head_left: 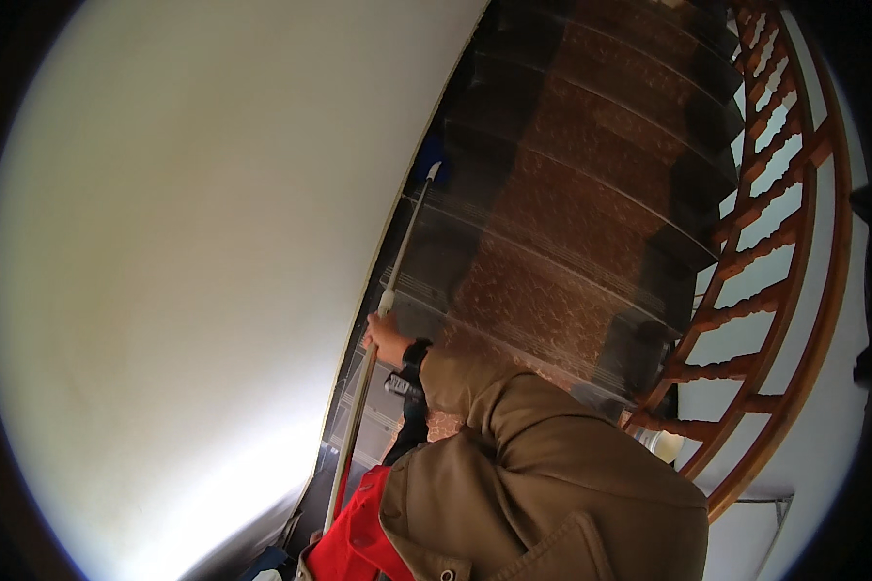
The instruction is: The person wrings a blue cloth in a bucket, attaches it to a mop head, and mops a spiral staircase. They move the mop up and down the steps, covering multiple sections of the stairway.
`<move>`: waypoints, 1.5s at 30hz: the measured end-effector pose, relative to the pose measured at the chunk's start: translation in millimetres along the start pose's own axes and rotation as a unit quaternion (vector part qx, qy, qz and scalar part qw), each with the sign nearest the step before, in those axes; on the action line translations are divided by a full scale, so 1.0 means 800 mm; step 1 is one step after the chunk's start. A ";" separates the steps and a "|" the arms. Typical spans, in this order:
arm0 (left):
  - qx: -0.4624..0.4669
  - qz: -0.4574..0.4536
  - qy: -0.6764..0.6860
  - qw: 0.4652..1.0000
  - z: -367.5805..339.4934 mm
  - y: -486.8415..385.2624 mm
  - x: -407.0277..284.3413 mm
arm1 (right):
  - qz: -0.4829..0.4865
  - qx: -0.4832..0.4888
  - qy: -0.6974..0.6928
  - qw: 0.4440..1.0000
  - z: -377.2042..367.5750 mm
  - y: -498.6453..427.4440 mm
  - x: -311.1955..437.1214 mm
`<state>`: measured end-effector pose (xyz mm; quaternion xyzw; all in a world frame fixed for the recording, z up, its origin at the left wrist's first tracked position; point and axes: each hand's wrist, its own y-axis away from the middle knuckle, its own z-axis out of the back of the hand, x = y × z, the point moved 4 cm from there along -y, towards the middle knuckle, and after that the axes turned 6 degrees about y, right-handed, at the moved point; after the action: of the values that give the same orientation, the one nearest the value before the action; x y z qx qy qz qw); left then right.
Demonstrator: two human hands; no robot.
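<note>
A long pale pole (407, 243) with a white joint and a dark blue head (429, 154), seemingly a mop, slants down along the wall side of the stairs. My right hand (388, 338) is closed around the pole just below its thick white collar (386, 300). At the pole's near end, a sliver of my left hand (315, 537) shows against it, the rest hidden by my red shirt and jacket. The blue head rests in the shaded corner of a step, beside the wall. A black strap circles my right wrist, and a grey device hangs near it.
Stone stairs (552, 254) with a reddish-brown middle band and dark edges fill the view ahead. A plain pale wall (189, 218) borders them on the left. On the right runs a wooden balustrade (756, 305) with turned balusters. Dark and blue items (265, 563) lie at bottom left.
</note>
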<state>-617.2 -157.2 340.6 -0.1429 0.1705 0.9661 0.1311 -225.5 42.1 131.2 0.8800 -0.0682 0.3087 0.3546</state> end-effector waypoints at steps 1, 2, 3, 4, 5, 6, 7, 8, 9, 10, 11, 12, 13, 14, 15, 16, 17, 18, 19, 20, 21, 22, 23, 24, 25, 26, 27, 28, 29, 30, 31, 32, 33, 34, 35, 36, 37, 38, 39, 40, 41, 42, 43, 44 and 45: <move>-0.005 -0.003 -0.004 1.000 0.002 -0.005 -0.002 | 0.006 0.024 -0.013 1.000 0.003 -0.018 0.017; -0.008 -0.003 -0.005 1.000 0.002 -0.010 -0.005 | -0.038 0.013 0.064 0.997 0.006 -0.030 0.026; -0.012 -0.006 -0.004 1.000 0.004 -0.018 -0.007 | -0.043 0.005 0.073 0.996 0.006 -0.038 0.035; -0.015 -0.007 -0.006 1.000 0.005 -0.026 -0.010 | -0.034 0.020 0.072 0.997 0.004 -0.047 0.049; -0.018 -0.009 -0.003 1.000 0.006 -0.036 -0.012 | -0.013 0.027 0.087 0.996 0.002 -0.050 0.060; -0.021 -0.007 -0.003 1.000 0.006 -0.043 -0.014 | 0.008 0.032 0.102 0.994 -0.001 -0.051 0.070; -0.022 -0.007 -0.002 1.000 0.005 -0.051 -0.016 | 0.029 0.038 0.117 0.992 -0.005 -0.052 0.082; -0.023 -0.007 -0.002 1.000 0.008 -0.055 -0.015 | -0.013 -0.001 0.095 0.995 -0.007 -0.050 0.080; -0.020 -0.005 -0.003 1.000 0.008 -0.057 -0.014 | -0.059 -0.029 0.067 0.996 -0.008 -0.047 0.078; -0.022 -0.004 -0.003 1.000 0.010 -0.056 -0.011 | -0.051 -0.035 0.076 0.995 -0.011 -0.044 0.081; -0.021 -0.001 -0.003 1.000 0.009 -0.053 -0.007 | -0.050 -0.041 0.084 0.994 -0.014 -0.039 0.079; -0.016 0.001 -0.004 1.000 0.010 -0.046 -0.001 | -0.055 -0.024 0.088 0.994 -0.016 -0.034 0.076; -0.014 0.003 -0.007 1.000 0.011 -0.037 0.006 | -0.069 -0.036 0.098 0.992 -0.013 -0.026 0.070; -0.012 0.009 -0.008 1.000 0.010 -0.027 0.013 | -0.069 0.004 0.099 0.993 -0.016 -0.012 0.057; -0.007 0.013 -0.009 1.000 0.009 -0.016 0.021 | -0.061 0.024 0.116 0.991 -0.016 0.004 0.044; -0.004 0.018 -0.010 1.000 0.008 -0.005 0.029 | -0.075 0.021 0.121 0.990 -0.020 0.021 0.024; -0.001 0.023 -0.012 1.000 0.007 0.005 0.036 | -0.092 0.007 0.147 0.985 -0.024 0.036 0.006; 0.001 0.028 -0.014 0.999 0.005 0.013 0.041 | -0.097 -0.009 0.121 0.988 -0.026 0.055 -0.012; 0.006 0.034 -0.015 0.999 0.003 0.023 0.046 | -0.113 -0.034 0.096 0.988 -0.027 0.076 -0.034; 0.008 0.036 -0.015 0.999 0.003 0.030 0.049 | -0.112 0.009 0.137 0.984 -0.030 0.095 -0.048; 0.008 0.039 -0.018 0.999 0.002 0.036 0.050 | -0.110 -0.004 0.129 0.986 -0.034 0.112 -0.061; 0.008 0.040 -0.020 0.999 0.002 0.040 0.051 | -0.125 0.000 0.131 0.983 -0.036 0.127 -0.072; 0.008 0.038 -0.021 0.999 0.002 0.043 0.051 | -0.139 -0.003 0.141 0.980 -0.037 0.141 -0.081; 0.005 0.036 -0.024 0.999 0.002 0.045 0.049 | -0.153 -0.002 0.113 0.982 -0.039 0.151 -0.087; 0.005 0.031 -0.026 0.999 0.003 0.046 0.048 | -0.164 -0.002 0.094 0.982 -0.041 0.158 -0.091; 0.003 0.029 -0.028 0.999 0.003 0.047 0.047 | -0.175 -0.003 0.075 0.982 -0.041 0.167 -0.094; 0.004 0.024 -0.028 0.999 0.003 0.047 0.047 | -0.190 -0.005 0.056 0.980 -0.039 0.173 -0.097; 0.003 0.019 -0.034 0.999 0.003 0.048 0.048 | -0.195 0.038 0.039 0.979 -0.040 0.180 -0.098; 0.002 0.013 -0.035 0.999 0.004 0.049 0.050 | -0.214 0.060 0.040 0.974 -0.038 0.187 -0.100; 0.002 0.009 -0.040 0.999 0.006 0.051 0.055 | -0.232 0.083 0.041 0.968 -0.036 0.193 -0.101; 0.002 0.004 -0.046 0.999 0.008 0.054 0.061 | -0.246 0.100 0.040 0.963 -0.035 0.199 -0.102; 0.003 -0.001 -0.051 0.999 0.012 0.058 0.069 | -0.272 0.115 0.050 0.954 -0.032 0.206 -0.102; 0.005 -0.005 -0.059 0.998 0.017 0.062 0.079 | -0.290 0.108 0.064 0.949 -0.028 0.212 -0.103; 0.008 -0.009 -0.067 0.998 0.022 0.069 0.091 | -0.304 0.134 0.059 0.941 -0.025 0.220 -0.100; 0.010 -0.011 -0.078 0.997 0.029 0.075 0.105 | -0.325 0.148 0.057 0.932 -0.020 0.226 -0.097; 0.012 -0.008 -0.092 0.996 0.041 0.081 0.119 | -0.317 0.184 0.051 0.929 -0.019 0.231 -0.090; 0.013 -0.005 -0.106 0.994 0.053 0.087 0.136 | -0.325 0.196 0.045 0.924 -0.015 0.234 -0.083; 0.013 -0.004 -0.122 0.992 0.066 0.092 0.151 | -0.338 0.212 0.037 0.916 -0.012 0.237 -0.075; 0.010 -0.007 -0.140 0.990 0.081 0.096 0.166 | -0.344 0.225 0.028 0.911 -0.010 0.240 -0.068; 0.008 -0.007 -0.159 0.987 0.094 0.101 0.181 | -0.337 0.206 0.013 0.918 -0.004 0.244 -0.063; 0.005 -0.009 -0.177 0.984 0.107 0.104 0.192 | -0.318 0.198 0.009 0.927 0.000 0.245 -0.056; 0.001 -0.012 -0.195 0.981 0.121 0.105 0.202 | -0.299 0.188 0.005 0.935 0.006 0.248 -0.050; -0.006 -0.020 -0.211 0.977 0.133 0.101 0.211 | -0.289 0.183 -0.006 0.940 0.008 0.250 -0.048; -0.015 -0.031 -0.231 0.972 0.146 0.096 0.216 | -0.271 0.184 -0.007 0.945 0.011 0.252 -0.043; -0.027 -0.047 -0.240 0.969 0.156 0.091 0.217 | -0.290 0.158 -0.023 0.944 0.014 0.252 -0.043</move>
<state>-828.6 -142.4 418.5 0.0822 0.1009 0.9692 0.2092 -315.4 -118.3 222.2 0.9131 0.2312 0.1795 0.2839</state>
